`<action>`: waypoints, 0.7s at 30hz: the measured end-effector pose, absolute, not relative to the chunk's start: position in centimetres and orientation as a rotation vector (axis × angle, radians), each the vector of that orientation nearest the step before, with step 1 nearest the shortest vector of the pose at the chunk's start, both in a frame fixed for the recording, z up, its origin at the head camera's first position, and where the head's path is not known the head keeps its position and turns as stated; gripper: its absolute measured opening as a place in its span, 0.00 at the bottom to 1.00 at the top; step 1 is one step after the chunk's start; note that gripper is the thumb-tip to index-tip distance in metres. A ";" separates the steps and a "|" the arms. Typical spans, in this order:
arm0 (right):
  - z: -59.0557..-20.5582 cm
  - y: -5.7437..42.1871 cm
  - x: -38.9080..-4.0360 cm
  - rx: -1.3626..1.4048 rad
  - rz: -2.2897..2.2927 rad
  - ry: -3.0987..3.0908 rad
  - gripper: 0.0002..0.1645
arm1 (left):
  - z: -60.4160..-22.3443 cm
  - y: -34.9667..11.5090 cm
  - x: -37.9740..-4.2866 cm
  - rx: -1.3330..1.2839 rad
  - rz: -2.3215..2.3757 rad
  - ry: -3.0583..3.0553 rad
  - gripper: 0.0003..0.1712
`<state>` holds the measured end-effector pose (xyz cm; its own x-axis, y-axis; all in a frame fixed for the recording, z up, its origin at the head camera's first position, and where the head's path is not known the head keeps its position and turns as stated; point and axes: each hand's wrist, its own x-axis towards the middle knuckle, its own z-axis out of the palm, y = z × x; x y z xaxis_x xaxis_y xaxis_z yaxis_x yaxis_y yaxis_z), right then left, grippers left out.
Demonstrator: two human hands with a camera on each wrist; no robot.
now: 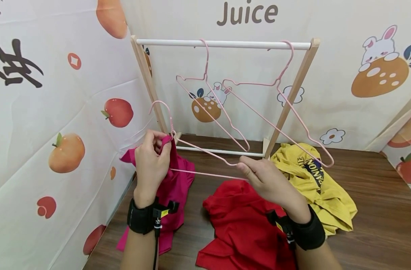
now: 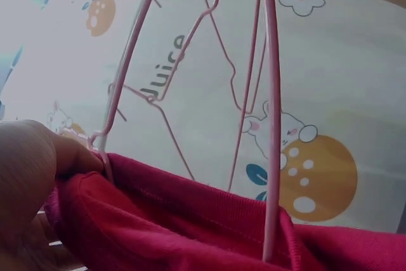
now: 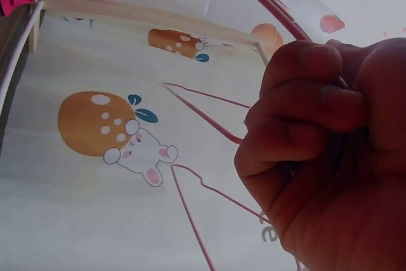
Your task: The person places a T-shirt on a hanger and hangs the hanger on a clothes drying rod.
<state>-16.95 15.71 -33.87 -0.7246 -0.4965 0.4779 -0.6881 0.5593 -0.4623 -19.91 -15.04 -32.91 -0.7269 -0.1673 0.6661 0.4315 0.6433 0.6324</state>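
My left hand [image 1: 151, 161] pinches the neckline of a magenta shirt [image 1: 183, 174], whose body hangs down behind the wrist to the table. A pink wire hanger [image 1: 208, 174] has its left end inside the collar, and its hook points up above the left fingers. In the left wrist view, both wires of the hanger [image 2: 273, 93] run down into the neck opening of the shirt [image 2: 165, 220]. My right hand [image 1: 269, 182] grips the hanger's other end; the curled fingers [image 3: 292, 99] hide that end in the right wrist view.
A wooden rack [image 1: 294, 92] with a white top bar [image 1: 239, 44] stands behind. Two empty pink hangers, one left [image 1: 206, 60] and one right [image 1: 286, 65], hang from it. A red shirt [image 1: 237, 213] lies in front on the brown table [image 1: 384, 210], a yellow shirt [image 1: 330, 202] to the right.
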 end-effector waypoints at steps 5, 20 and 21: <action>-33.8 16.1 -17.2 0.961 0.958 -2.485 0.20 | -33.1 -15.1 -20.3 -0.223 -1.086 -2.131 0.09; -33.2 16.5 -16.5 1.171 1.434 -2.368 0.20 | -34.0 -14.8 -21.2 -0.411 -1.235 -2.074 0.13; -33.1 16.6 -16.4 1.204 1.522 -2.327 0.17 | -34.0 -14.8 -21.2 -0.390 -1.251 -2.056 0.14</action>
